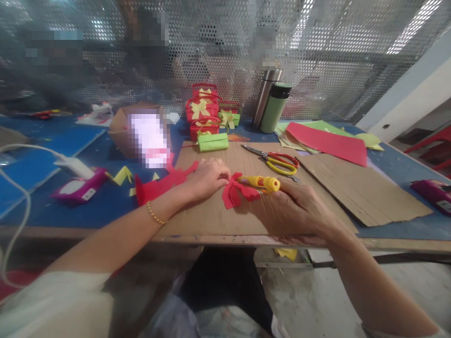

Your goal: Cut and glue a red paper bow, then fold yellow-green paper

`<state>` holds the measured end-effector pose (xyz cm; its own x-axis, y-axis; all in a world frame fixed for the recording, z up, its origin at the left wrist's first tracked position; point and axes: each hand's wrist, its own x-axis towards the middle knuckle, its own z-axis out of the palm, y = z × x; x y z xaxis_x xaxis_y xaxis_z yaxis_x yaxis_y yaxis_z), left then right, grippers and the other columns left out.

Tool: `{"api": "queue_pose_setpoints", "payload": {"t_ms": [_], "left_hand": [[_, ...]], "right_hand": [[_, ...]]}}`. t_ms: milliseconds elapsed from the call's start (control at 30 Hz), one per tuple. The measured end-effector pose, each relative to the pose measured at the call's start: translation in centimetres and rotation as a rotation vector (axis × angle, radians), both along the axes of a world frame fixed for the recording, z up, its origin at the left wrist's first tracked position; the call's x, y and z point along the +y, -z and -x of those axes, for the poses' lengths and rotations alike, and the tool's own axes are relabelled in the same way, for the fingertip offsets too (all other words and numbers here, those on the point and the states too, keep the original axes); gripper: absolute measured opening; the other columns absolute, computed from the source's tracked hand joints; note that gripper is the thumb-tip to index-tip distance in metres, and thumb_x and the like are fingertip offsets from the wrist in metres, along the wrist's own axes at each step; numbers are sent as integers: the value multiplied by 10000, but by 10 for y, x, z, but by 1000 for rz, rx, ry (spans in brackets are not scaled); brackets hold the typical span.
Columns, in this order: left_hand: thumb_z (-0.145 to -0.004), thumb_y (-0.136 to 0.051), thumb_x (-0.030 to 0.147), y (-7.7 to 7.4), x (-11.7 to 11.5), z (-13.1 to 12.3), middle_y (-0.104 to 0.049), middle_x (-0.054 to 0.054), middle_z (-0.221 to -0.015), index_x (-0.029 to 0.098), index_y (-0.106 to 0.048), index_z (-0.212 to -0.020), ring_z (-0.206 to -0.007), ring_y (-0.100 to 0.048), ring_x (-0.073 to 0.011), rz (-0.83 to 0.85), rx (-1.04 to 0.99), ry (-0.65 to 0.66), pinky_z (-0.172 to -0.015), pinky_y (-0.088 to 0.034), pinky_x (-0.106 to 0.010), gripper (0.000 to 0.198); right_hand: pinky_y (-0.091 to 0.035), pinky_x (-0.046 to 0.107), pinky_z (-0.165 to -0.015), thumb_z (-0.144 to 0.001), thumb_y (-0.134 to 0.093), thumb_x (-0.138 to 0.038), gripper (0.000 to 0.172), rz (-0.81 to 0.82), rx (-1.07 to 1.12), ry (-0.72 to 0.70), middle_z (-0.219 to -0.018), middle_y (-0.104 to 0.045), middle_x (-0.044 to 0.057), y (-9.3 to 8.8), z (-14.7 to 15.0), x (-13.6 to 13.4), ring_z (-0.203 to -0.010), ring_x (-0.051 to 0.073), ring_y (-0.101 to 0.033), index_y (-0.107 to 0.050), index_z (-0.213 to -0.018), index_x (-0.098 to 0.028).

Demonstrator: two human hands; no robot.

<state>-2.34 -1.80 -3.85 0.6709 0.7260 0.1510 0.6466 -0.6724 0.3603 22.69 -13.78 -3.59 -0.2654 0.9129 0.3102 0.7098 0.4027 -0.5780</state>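
Observation:
My right hand [305,204] is wrapped round a yellow glue gun [264,183], its tip pointing left at a red bow-shaped piece [233,195]. That piece lies on a sheet of brown cardboard [204,216]. My left hand [210,177], with a gold bead bracelet at the wrist, has its fingers pinched together at the bow's upper left edge. More red cut material [160,185] lies beside and partly behind the left hand. Beyond the glue gun rest scissors [278,161] with red and yellow handles.
Stacked red boxes [202,110] with yellow bows and a green box [213,142] stand at the back. Two bottles [275,108] are near the perforated metal screen. Red sheets [327,143] and cardboard [366,188] lie right. A purple power strip [81,185] with a cable sits left.

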Motion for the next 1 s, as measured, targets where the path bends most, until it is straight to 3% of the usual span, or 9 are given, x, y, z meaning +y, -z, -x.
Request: {"api": "queue_pose_setpoints", "payload": {"t_ms": [333,533,833,1000], "left_hand": [[-893,-633,269,1,2,1,-686,-47,-983,210,-714,-935,-962,-609,-247,-8,-24,0,-970,-424,-484,109],[-845,-639,256,-1,9,9,-709,-53,-993,213,-728,-1059,-916,-641,-226,106,-104,0,-830,-480,-376,236],[-887,-596,223,-2,5,7,-705,-54,-977,205,-734,-912,-911,-630,-226,36,-58,6,-865,-453,-401,142],[-913,-584,229,-1,3,5,-699,-45,-965,210,-720,-910,-903,-618,-222,-4,-42,-18,-901,-425,-426,137]], "right_hand": [[-405,314,-664,-1073,-435,-497,404,29,8,-41,-776,-606,24,1,7,3,-706,168,-545,-558,-814,-213],[-372,306,-649,-1072,-435,-494,413,50,-7,-14,-760,-578,8,2,3,3,-702,158,-514,-572,-813,-203],[-390,312,-665,-1055,-448,-467,381,38,-17,-17,-775,-606,21,0,0,5,-726,175,-533,-560,-796,-211],[-374,315,-642,-1042,-452,-465,383,8,-8,11,-727,-550,7,-2,0,5,-687,167,-498,-511,-753,-220]]}}
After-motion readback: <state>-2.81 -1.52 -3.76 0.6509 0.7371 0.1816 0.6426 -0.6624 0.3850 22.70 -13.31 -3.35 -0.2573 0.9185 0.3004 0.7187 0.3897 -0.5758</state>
